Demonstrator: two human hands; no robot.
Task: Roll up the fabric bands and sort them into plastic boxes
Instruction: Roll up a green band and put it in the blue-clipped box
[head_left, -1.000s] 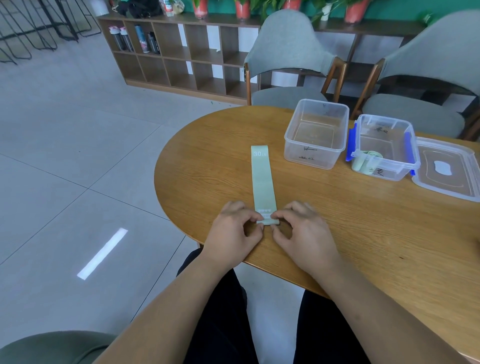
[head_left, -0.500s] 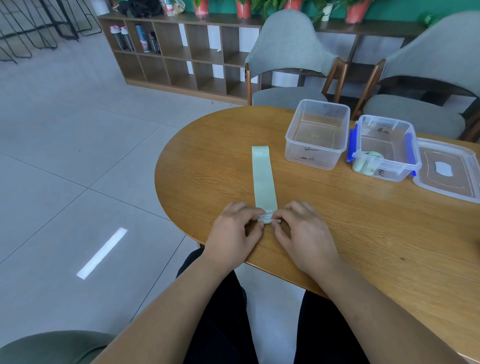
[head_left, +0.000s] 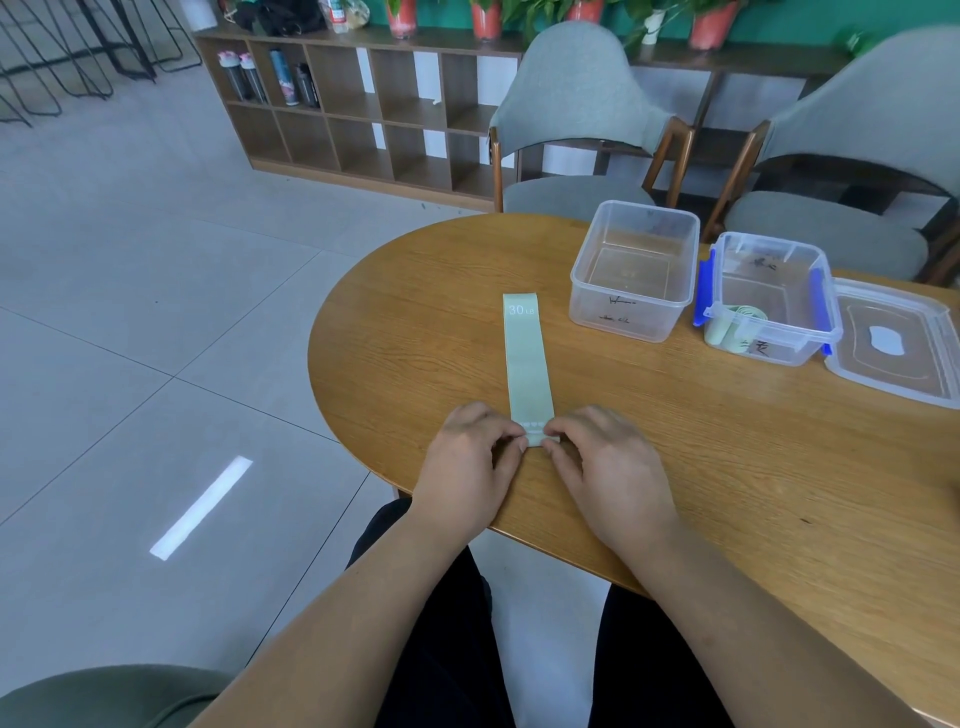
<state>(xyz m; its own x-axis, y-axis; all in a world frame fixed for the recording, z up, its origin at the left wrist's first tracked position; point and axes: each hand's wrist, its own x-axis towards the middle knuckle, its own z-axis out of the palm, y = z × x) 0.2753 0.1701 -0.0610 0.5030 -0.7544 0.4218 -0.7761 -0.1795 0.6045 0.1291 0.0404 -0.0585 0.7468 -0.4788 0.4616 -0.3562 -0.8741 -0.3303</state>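
One pale green fabric band (head_left: 525, 364) lies flat and lengthwise on the oval wooden tabletop (head_left: 727, 493). Its far end is printed 30 LB and its near end is turned over into a first small roll. The left hand (head_left: 467, 462) and right hand (head_left: 608, 467) meet there, the grip of each pinched on that rolled end. From where I stand this band looks barely begun, with nearly its whole length left to roll.

Off to the right stands a clear plastic box with blue clips (head_left: 789, 348). In its near left corner sits what looks like a rolled pale green band (head_left: 727, 327), so one seems sorted. The clear plastic box without clips (head_left: 623, 322), just beside it on the left, holds nothing I can make out. A clear plastic lid (head_left: 893, 343) lies at the far right. I see no other loose bands, so I cannot tell how many remain.
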